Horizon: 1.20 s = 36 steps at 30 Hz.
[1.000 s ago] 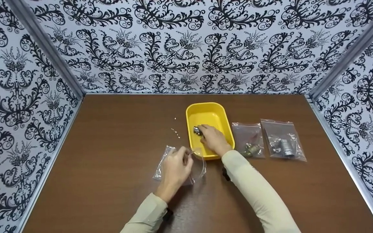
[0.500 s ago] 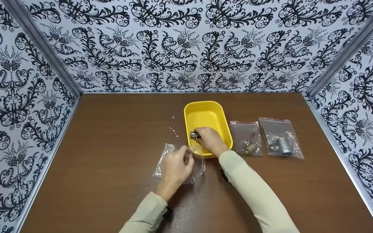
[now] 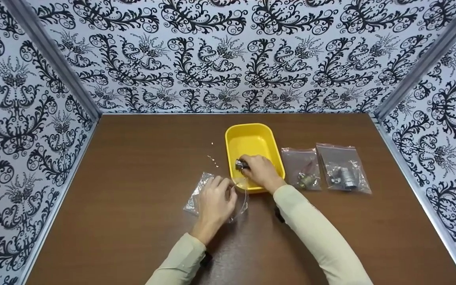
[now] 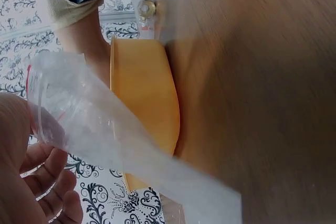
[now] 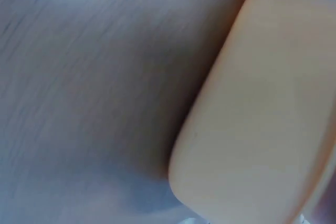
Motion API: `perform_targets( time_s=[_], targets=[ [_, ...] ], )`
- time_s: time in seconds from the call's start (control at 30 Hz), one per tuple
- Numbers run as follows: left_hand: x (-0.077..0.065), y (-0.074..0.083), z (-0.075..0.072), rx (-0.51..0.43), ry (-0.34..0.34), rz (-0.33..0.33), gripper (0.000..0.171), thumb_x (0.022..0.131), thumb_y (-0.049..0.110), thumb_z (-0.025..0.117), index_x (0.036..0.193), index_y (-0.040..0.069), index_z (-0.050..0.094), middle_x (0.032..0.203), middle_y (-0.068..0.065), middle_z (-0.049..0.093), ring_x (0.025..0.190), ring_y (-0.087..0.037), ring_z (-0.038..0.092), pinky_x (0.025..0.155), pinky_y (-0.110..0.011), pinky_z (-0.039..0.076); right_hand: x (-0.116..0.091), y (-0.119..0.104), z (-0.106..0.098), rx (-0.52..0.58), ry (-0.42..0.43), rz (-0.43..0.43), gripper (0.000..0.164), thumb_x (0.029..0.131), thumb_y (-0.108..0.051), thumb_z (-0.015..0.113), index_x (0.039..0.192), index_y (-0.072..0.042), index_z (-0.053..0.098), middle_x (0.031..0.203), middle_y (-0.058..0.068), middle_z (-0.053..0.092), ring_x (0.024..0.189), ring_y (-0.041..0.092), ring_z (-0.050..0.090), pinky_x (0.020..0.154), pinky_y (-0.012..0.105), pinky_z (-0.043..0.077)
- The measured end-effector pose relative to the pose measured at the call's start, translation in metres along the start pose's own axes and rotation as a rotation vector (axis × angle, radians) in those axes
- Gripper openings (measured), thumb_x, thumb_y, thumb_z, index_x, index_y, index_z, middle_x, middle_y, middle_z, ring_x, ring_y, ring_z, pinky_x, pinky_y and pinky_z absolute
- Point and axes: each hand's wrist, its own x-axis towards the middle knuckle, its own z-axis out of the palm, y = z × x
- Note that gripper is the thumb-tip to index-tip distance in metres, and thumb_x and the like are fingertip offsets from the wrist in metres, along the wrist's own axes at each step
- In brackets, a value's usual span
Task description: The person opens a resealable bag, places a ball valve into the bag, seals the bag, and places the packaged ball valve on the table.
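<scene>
My left hand (image 3: 215, 200) pinches the rim of a clear zip bag (image 4: 105, 124) in front of the yellow tray (image 3: 230, 138). In the left wrist view the bag hangs beside the tray's outer wall, and the other fingers of the left hand (image 4: 37, 182) are bent. My right hand (image 3: 260, 171) reaches into the tray and grips a shiny metal fitting (image 3: 240, 164) near its left wall. The fingers hide part of the fitting, so its exact kind cannot be told. The right wrist view shows mostly the tray's outer side (image 5: 252, 114).
Right of the tray lies a zip bag with brass-coloured fittings (image 3: 306, 181). Beside it lies another bag with a grey metal coupling (image 3: 347, 178). Small white bits (image 3: 212, 159) are scattered left of the tray on the brown table (image 3: 145, 158). Patterned walls (image 3: 228, 59) enclose the table.
Over the last second my right hand has drawn the metal fitting a little nearer within the tray. My left hand keeps its hold on the bag, which has shifted slightly.
</scene>
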Motion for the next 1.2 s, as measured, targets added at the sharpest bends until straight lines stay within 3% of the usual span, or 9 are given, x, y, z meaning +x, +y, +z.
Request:
perform_targets(
  time_s=[0.27,0.6,0.8,0.93,1.2],
  targets=[
    [0.001,-0.001,0.004,-0.007,0.042,0.033,0.010,0.075,0.014,0.073,0.082,0.014,0.067,0.079,0.001,0.065,0.075,-0.020,0.061,0.070,-0.033,0.051,-0.009,-0.005,-0.026,0.034,0.040,-0.035,0.028,0.087,-0.017,0.072,0.115,-0.012,0.068,0.108,0.007,0.073,0.099,0.027,0.069,0.089,0.044,0.054],
    [0.001,0.000,0.007,0.037,0.047,-0.008,0.017,0.074,0.014,0.073,0.089,0.016,0.067,0.083,0.001,0.068,0.082,-0.022,0.063,0.082,-0.045,0.050,-0.029,-0.010,-0.049,0.039,0.121,-0.088,0.033,0.089,-0.015,0.070,0.122,-0.013,0.067,0.115,0.007,0.072,0.107,0.026,0.067,0.096,0.042,0.052],
    [0.005,-0.001,0.009,0.033,0.061,-0.035,0.014,0.074,0.015,0.073,0.087,0.017,0.069,0.081,0.001,0.067,0.083,-0.022,0.064,0.087,-0.049,0.049,-0.043,-0.019,-0.060,0.088,0.229,-0.137,0.036,0.087,-0.017,0.073,0.122,-0.012,0.066,0.115,0.007,0.071,0.104,0.024,0.068,0.093,0.040,0.054],
    [0.008,-0.001,0.010,0.034,0.082,-0.054,0.012,0.074,0.015,0.073,0.086,0.017,0.070,0.081,0.002,0.068,0.081,-0.021,0.063,0.082,-0.043,0.046,-0.055,-0.025,-0.062,0.091,0.302,-0.216,0.035,0.086,-0.018,0.074,0.119,-0.011,0.066,0.113,0.005,0.072,0.101,0.022,0.069,0.091,0.037,0.055],
    [0.012,-0.002,0.010,0.008,0.112,-0.087,0.005,0.077,0.015,0.071,0.082,0.016,0.072,0.078,0.003,0.066,0.080,-0.020,0.059,0.081,-0.043,0.043,-0.076,-0.039,-0.058,0.040,0.379,-0.425,0.040,0.078,-0.008,0.080,0.116,-0.008,0.069,0.114,0.007,0.072,0.104,0.022,0.069,0.092,0.035,0.054]
  ],
)
